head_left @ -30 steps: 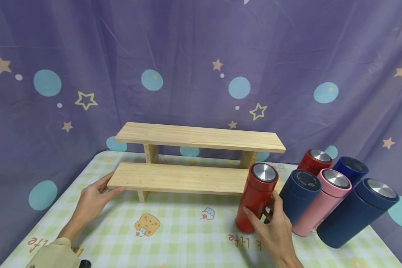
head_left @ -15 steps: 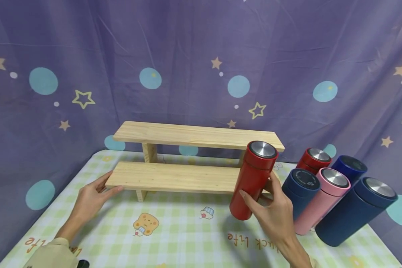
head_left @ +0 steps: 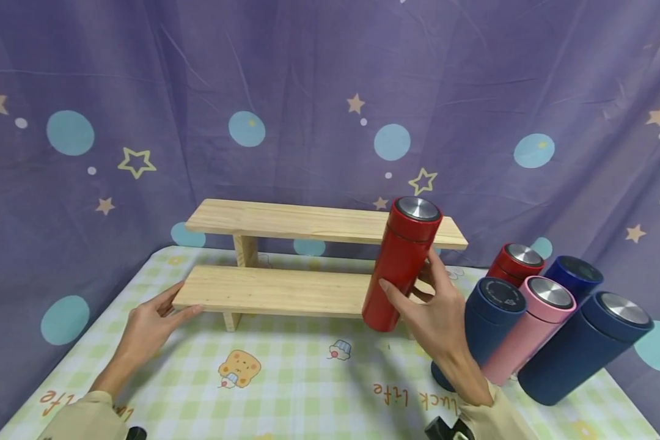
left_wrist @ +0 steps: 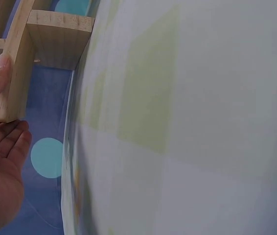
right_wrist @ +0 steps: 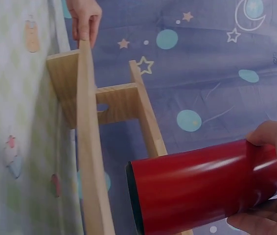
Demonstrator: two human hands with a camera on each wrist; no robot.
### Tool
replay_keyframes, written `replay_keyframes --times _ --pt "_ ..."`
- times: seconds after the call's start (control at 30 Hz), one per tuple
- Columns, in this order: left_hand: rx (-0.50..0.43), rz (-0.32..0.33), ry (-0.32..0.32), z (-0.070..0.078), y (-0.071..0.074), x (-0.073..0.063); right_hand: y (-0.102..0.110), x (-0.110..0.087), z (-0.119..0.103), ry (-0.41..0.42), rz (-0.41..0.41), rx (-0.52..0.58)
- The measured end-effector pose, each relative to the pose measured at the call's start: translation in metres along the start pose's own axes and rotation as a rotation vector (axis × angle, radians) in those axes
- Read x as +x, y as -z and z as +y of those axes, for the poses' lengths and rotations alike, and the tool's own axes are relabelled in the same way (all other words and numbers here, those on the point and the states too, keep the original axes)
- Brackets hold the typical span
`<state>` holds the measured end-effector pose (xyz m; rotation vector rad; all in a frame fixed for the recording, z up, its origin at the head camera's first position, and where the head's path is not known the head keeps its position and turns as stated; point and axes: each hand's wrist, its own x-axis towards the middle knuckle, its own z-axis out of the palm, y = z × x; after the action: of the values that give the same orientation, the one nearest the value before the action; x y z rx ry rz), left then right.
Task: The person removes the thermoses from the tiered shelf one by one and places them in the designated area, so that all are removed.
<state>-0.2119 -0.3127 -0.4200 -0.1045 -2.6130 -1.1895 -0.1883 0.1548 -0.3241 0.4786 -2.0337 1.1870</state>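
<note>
A red thermos bottle (head_left: pixel 396 263) with a silver lid top hangs in the air, tilted a little, in front of the right part of a two-tier wooden shelf (head_left: pixel 275 290). My right hand (head_left: pixel 440 318) grips its lower body between thumb and fingers. In the right wrist view the bottle's dark base (right_wrist: pixel 133 200) points towards the shelf. My left hand (head_left: pixel 150 324) holds the left end of the lower board. In the left wrist view its thumb lies on the board (left_wrist: pixel 16 83) and the other fingers curl at the board's end.
To the right, a smaller-looking red bottle (head_left: pixel 516 264), a bright blue one (head_left: pixel 574 276), a navy one (head_left: pixel 495 311), a pink one (head_left: pixel 530 330) and a large navy one (head_left: pixel 585 348) stand close together. A checked cloth (head_left: pixel 286 397) covers the table; a purple curtain (head_left: pixel 308 73) hangs behind.
My right hand has lifted the red thermos bottle off the tablecloth, moving it up and slightly left towards the shelf. The left hand has kept its hold on the board.
</note>
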Motion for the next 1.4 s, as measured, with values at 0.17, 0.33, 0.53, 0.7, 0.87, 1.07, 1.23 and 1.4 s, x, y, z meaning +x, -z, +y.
replay_keyframes --times 0.17,0.33,0.53,0.7,0.87,1.07,1.23,1.4 --pt "0.0 0.004 -0.006 0.0 -0.001 0.0 -0.013 0.017 0.0 -0.011 -0.009 0.065" --pt "-0.002 0.008 -0.001 0.001 -0.001 0.0 -0.025 0.034 -0.002 -0.011 -0.015 0.135" --pt "-0.004 0.005 0.01 0.001 -0.001 0.0 -0.036 0.058 -0.008 0.008 -0.011 0.15" --pt "-0.008 0.008 0.022 0.002 -0.001 0.0 -0.045 0.075 -0.012 0.009 -0.011 0.162" --pt "-0.014 0.003 0.026 0.002 -0.001 0.0 -0.056 0.089 -0.015 0.009 -0.017 0.183" --pt "-0.013 0.012 0.014 0.002 -0.001 -0.001 -0.072 0.105 -0.021 0.041 -0.043 0.195" --pt "-0.012 0.019 0.008 0.002 0.0 -0.001 -0.088 0.116 -0.027 0.055 -0.06 0.214" --pt "-0.003 0.022 -0.003 0.003 -0.001 -0.003 -0.104 0.124 -0.031 0.075 -0.078 0.222"
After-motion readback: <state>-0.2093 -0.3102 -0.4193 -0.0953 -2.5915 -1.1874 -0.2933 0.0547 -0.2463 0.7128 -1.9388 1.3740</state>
